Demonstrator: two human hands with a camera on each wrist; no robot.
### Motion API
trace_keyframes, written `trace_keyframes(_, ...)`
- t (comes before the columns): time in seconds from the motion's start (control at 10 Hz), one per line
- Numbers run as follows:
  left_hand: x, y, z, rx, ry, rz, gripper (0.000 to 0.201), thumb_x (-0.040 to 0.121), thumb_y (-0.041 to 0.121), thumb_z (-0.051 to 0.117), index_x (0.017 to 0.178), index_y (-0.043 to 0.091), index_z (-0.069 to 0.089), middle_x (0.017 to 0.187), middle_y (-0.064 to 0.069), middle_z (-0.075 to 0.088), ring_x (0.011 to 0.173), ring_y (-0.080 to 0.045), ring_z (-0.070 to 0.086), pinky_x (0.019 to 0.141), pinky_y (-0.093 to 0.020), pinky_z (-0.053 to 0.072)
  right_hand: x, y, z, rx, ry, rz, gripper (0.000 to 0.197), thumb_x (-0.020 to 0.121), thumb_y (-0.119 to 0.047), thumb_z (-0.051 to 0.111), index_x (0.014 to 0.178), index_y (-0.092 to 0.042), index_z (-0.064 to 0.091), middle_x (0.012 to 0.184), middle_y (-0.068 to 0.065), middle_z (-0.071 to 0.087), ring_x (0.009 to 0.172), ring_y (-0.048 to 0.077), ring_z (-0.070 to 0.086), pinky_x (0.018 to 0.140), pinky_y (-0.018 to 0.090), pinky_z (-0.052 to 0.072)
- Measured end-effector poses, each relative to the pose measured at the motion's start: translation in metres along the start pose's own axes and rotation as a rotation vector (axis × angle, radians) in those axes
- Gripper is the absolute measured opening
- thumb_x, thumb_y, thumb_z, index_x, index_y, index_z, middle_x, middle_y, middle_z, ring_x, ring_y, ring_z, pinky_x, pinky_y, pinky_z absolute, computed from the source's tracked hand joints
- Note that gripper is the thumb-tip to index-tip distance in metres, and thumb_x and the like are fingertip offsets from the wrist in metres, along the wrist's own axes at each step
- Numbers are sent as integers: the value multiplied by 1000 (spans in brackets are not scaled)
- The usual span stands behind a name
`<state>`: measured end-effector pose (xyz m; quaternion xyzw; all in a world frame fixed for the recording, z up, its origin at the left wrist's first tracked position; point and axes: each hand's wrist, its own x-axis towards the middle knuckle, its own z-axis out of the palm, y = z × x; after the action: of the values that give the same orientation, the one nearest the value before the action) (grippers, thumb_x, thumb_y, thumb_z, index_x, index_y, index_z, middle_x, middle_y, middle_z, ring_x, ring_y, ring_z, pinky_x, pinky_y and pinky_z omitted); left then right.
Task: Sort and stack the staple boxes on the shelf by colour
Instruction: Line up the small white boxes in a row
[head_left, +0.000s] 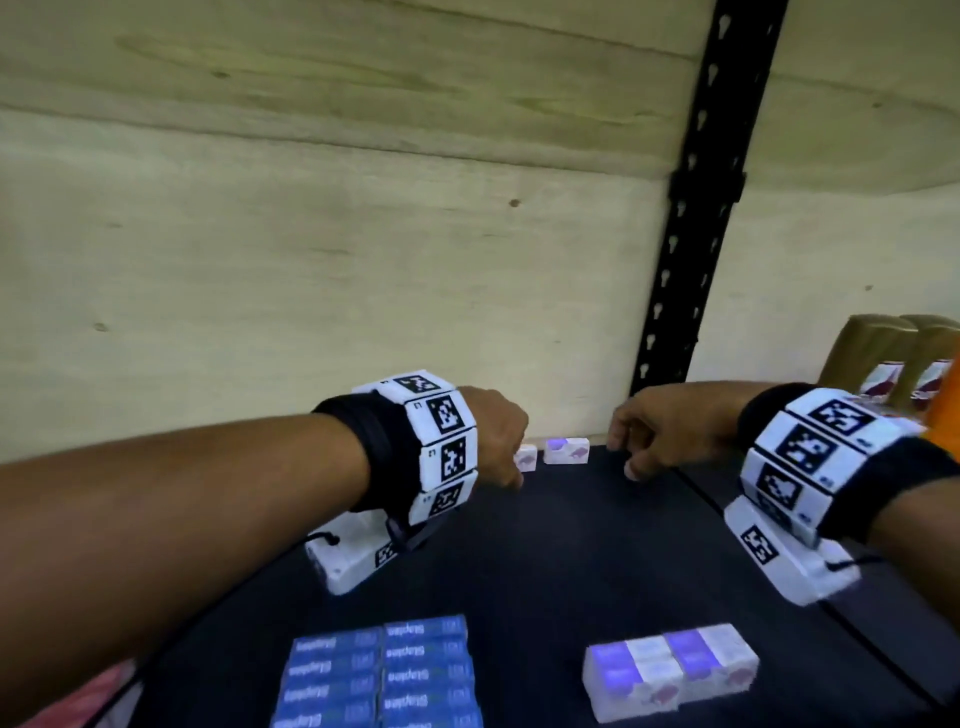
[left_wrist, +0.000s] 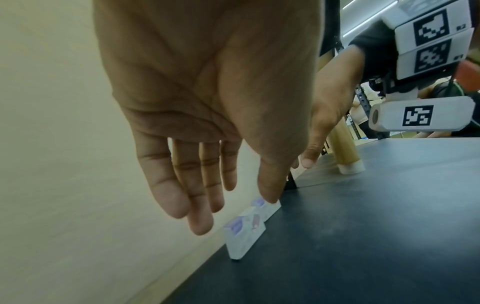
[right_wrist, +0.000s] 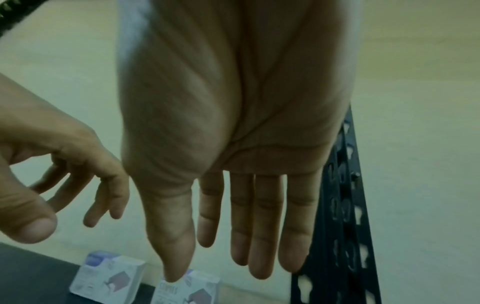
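Observation:
Two small white staple boxes stand at the back of the black shelf (head_left: 561, 545) against the wall, one (head_left: 566, 449) in plain sight, the other (head_left: 527, 457) half hidden by my left hand (head_left: 511, 467). In the left wrist view that hand (left_wrist: 233, 211) hangs over both boxes (left_wrist: 245, 234) with straight fingers and holds nothing. My right hand (head_left: 623, 457) hovers just right of them, also empty; its fingers (right_wrist: 259, 257) point down above the right box (right_wrist: 189, 290). Near me lie a block of blue boxes (head_left: 379, 670) and a block of white boxes (head_left: 670, 670).
A black perforated upright (head_left: 691, 234) runs up the pale wooden back wall (head_left: 311, 260). Brown packages with red labels (head_left: 883, 364) stand on the neighbouring shelf at the right, beside something orange (head_left: 948, 405). A pink item (head_left: 104, 691) shows at the lower left.

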<state>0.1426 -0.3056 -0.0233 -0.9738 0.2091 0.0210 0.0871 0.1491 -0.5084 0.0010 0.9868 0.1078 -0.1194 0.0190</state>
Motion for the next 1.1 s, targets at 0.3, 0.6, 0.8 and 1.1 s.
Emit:
trace_keyframes(0.3, 59, -23, 18, -15, 28, -34, 32, 83, 46, 65, 95, 16, 62, 96, -2, 67, 72, -21, 54, 55, -21, 34, 74, -3, 9, -109, 10, 4, 43, 85, -32, 74, 124, -30, 57, 120, -9, 62, 102, 12, 58, 84, 23, 44)
trace_keyframes(0.6, 63, -16, 21, -11, -32, 3, 15, 88, 21, 68, 90, 24, 53, 59, 5, 50, 48, -7, 45, 29, -14, 24, 90, -9, 18, -128, 19, -10, 16, 90, -32, 69, 105, -26, 68, 103, -7, 70, 93, 14, 63, 82, 26, 49)
trace_keyframes(0.8, 46, -3, 14, -84, -113, 14, 17, 82, 30, 76, 89, 21, 63, 81, 3, 55, 69, -13, 51, 40, -18, 30, 62, -7, 16, -93, -46, -1, 15, 85, -30, 75, 98, -24, 72, 93, -2, 75, 88, 13, 70, 81, 27, 54)
trace_keyframes(1.1, -6, 40, 5, -67, -87, 129, 38, 87, 26, 71, 65, 24, 40, 65, 9, 40, 56, -6, 40, 41, -10, 31, -5, 0, 26, -28, -164, -15, 14, 80, -18, 79, 94, -15, 79, 89, 1, 77, 77, 10, 68, 88, 34, 58)
